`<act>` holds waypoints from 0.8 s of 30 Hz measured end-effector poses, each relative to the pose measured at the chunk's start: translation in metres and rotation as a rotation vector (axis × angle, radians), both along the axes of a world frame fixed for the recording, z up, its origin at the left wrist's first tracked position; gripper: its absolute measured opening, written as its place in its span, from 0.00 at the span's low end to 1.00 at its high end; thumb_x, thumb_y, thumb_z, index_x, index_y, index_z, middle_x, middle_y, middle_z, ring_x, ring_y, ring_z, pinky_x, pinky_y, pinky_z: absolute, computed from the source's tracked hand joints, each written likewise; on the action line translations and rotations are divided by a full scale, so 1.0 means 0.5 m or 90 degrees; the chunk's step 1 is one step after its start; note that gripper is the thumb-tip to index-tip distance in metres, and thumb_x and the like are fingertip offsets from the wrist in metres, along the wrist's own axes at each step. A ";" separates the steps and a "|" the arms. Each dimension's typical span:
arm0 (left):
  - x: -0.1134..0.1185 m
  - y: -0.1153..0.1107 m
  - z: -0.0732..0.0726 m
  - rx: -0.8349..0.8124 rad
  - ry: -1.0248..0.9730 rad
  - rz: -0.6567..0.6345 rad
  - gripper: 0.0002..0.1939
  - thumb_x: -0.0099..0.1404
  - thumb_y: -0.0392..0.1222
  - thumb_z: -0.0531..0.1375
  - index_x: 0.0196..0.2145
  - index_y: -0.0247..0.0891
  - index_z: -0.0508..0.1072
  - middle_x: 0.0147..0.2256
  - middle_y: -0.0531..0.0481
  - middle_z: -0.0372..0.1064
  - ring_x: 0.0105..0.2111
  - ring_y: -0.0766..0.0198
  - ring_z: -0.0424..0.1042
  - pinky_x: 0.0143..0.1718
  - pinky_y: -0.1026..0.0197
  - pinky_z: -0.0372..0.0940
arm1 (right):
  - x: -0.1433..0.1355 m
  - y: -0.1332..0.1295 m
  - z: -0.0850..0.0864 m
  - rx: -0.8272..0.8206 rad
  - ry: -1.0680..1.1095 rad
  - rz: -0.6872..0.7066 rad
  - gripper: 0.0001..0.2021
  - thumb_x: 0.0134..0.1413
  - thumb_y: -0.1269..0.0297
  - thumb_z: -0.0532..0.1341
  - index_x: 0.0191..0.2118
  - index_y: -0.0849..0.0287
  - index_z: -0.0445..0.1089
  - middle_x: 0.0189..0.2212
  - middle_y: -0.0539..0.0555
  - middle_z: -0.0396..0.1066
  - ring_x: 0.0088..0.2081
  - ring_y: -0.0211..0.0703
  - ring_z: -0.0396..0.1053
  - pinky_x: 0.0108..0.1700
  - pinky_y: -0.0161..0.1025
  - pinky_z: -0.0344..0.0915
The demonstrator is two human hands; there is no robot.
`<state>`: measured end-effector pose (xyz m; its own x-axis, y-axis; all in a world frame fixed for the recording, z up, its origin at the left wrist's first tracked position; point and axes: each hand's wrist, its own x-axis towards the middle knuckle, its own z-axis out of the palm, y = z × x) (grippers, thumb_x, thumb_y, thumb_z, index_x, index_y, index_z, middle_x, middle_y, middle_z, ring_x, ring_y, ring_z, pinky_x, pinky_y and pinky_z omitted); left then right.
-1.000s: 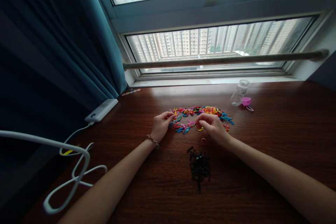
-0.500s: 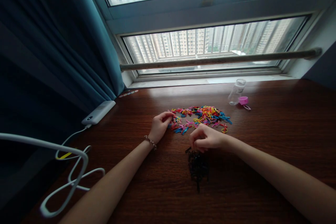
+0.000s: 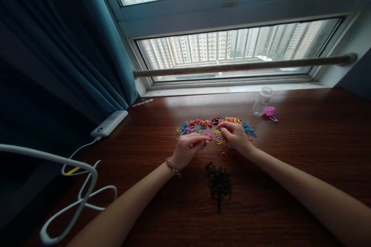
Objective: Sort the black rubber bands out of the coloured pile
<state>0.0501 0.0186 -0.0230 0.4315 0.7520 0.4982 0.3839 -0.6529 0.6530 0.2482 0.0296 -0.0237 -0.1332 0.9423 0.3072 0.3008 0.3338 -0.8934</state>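
L hand (image 3: 187,151) pinches dark band (image 3: 204,144); R hand (image 3: 236,139), grip unclear, at coloured bands (image 3: 188,127); black heap (image 3: 220,185) below both. Light picks, one ea., likely best.

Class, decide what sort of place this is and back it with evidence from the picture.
Probably a room in a high-rise home: a blue curtain, a barred window overlooking tower blocks, and a wooden tabletop.

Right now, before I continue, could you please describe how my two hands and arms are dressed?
Your left hand has a thin, beaded-looking bracelet in brownish and pale tones at its wrist. Your right hand shows no bracelet. No sleeves are visible.
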 end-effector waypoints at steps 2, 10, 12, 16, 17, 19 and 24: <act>0.017 -0.029 0.007 0.062 0.138 -0.139 0.11 0.62 0.36 0.52 0.38 0.38 0.74 0.26 0.49 0.68 0.25 0.69 0.65 0.27 0.68 0.61 | 0.004 0.003 -0.001 0.035 -0.023 -0.024 0.10 0.49 0.70 0.51 0.31 0.63 0.70 0.14 0.46 0.62 0.17 0.32 0.58 0.19 0.29 0.55; 0.036 -0.059 0.010 0.166 0.376 -0.321 0.22 0.51 0.33 0.53 0.45 0.38 0.67 0.35 0.45 0.65 0.34 0.60 0.64 0.36 0.60 0.62 | -0.008 -0.010 -0.012 0.267 -0.324 0.317 0.15 0.51 0.72 0.56 0.45 0.55 0.69 0.43 0.55 0.70 0.51 0.46 0.59 0.53 0.48 0.55; 0.035 -0.056 0.013 0.163 0.351 -0.313 0.20 0.48 0.32 0.54 0.41 0.38 0.68 0.36 0.45 0.65 0.35 0.60 0.63 0.37 0.59 0.61 | -0.010 -0.007 -0.023 0.286 -0.372 0.276 0.16 0.51 0.71 0.56 0.47 0.55 0.67 0.47 0.55 0.68 0.55 0.49 0.54 0.55 0.53 0.51; 0.033 -0.055 0.019 0.140 0.295 -0.288 0.06 0.49 0.30 0.52 0.24 0.38 0.65 0.28 0.48 0.64 0.32 0.62 0.62 0.36 0.59 0.60 | -0.005 0.006 -0.037 0.292 -0.351 0.148 0.16 0.52 0.75 0.53 0.47 0.59 0.67 0.45 0.58 0.69 0.53 0.48 0.56 0.54 0.53 0.54; 0.032 -0.054 0.020 0.133 0.284 -0.283 0.06 0.50 0.30 0.51 0.21 0.38 0.63 0.25 0.49 0.63 0.30 0.62 0.62 0.35 0.59 0.60 | -0.003 0.007 -0.037 0.293 -0.341 0.136 0.16 0.52 0.76 0.52 0.47 0.60 0.67 0.45 0.58 0.69 0.53 0.48 0.57 0.54 0.52 0.54; 0.027 -0.049 0.020 0.111 0.256 -0.269 0.08 0.53 0.32 0.50 0.20 0.38 0.63 0.23 0.50 0.63 0.29 0.63 0.62 0.36 0.59 0.59 | -0.002 0.006 -0.034 0.296 -0.336 0.168 0.18 0.51 0.77 0.52 0.47 0.59 0.66 0.45 0.57 0.69 0.53 0.46 0.57 0.54 0.51 0.54; -0.010 -0.001 0.011 -0.001 0.059 0.012 0.11 0.56 0.32 0.47 0.25 0.37 0.69 0.27 0.49 0.69 0.31 0.62 0.66 0.39 0.59 0.61 | -0.004 -0.002 -0.030 0.264 -0.386 0.211 0.22 0.50 0.79 0.51 0.50 0.55 0.64 0.44 0.55 0.70 0.56 0.47 0.54 0.56 0.58 0.48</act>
<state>0.0451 0.0179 -0.0174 0.4617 0.7615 0.4548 0.4551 -0.6435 0.6154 0.2464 0.0284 -0.0385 -0.6413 0.6500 0.4077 0.5207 0.7590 -0.3909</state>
